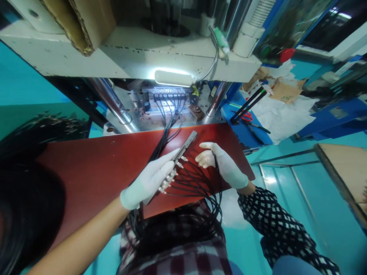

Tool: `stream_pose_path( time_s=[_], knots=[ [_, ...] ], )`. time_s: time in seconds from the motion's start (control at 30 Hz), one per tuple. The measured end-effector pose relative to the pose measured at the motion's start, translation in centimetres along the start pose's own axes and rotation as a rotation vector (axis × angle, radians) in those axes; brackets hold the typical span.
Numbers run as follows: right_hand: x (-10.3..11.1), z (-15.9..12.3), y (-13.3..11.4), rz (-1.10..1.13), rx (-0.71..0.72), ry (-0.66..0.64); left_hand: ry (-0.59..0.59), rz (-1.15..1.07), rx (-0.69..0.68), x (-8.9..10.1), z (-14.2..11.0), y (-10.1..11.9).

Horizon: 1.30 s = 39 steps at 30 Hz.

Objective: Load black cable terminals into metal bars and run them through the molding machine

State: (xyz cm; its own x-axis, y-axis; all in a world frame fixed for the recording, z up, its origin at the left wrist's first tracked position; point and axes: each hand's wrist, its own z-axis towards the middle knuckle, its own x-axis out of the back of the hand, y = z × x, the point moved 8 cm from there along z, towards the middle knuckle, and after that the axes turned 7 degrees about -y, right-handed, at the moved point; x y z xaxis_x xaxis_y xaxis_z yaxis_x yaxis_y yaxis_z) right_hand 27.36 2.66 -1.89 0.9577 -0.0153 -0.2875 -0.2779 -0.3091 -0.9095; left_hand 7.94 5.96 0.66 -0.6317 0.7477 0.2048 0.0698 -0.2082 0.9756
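Observation:
My left hand, in a white glove, is closed around a narrow metal bar that slants up to the right over the red board. Several silvery connectors sit in a row along the bar's right side, with black cables trailing from them towards my lap. Right of the bar is my gloved right hand, its index finger stretched out and the others curled. A single black cable runs down from between its fingers; the cable's end is hidden.
The red board lies before a press. Behind it, a lit metal mould has several black cables coming out, under a white lamp. Steel columns flank it. Red-handled scissors lie on a blue surface at right; more cables lie at left.

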Motion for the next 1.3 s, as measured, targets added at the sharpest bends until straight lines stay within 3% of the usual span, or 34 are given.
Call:
stream_pose_path(
  time_s=[0.13,0.33,0.5,0.63,0.73,0.93,1.13,1.3],
  knots=[
    [1.5,-0.8,1.2,0.224,-0.061,0.08,-0.007,-0.012,0.011,0.0,-0.1,0.0],
    [2.3,-2.0,0.9,0.161,0.052,0.147,-0.011,-0.05,0.07,0.0,-0.3,-0.5],
    [0.8,-2.0,-0.8,-0.048,0.14,0.137,-0.025,-0.022,0.031,-0.1,0.0,-0.2],
    [-1.3,-1.4,-2.9,-0.369,0.176,0.174,-0.038,-0.019,0.016,-0.2,0.2,0.1],
    [-2.9,-0.6,-3.1,-0.511,0.163,0.095,-0.05,-0.038,0.007,-0.3,0.2,0.4],
    [-2.9,0.0,-1.5,-0.199,0.161,-0.01,-0.06,-0.029,-0.01,-0.3,0.3,0.7],
    [-3.1,-0.7,-2.2,-0.39,0.095,0.074,-0.082,-0.051,-0.029,-0.4,0.4,0.9],
    [-3.2,-0.5,-2.1,-0.301,0.091,0.059,-0.101,-0.072,-0.036,-0.5,0.4,0.9]
  ],
)
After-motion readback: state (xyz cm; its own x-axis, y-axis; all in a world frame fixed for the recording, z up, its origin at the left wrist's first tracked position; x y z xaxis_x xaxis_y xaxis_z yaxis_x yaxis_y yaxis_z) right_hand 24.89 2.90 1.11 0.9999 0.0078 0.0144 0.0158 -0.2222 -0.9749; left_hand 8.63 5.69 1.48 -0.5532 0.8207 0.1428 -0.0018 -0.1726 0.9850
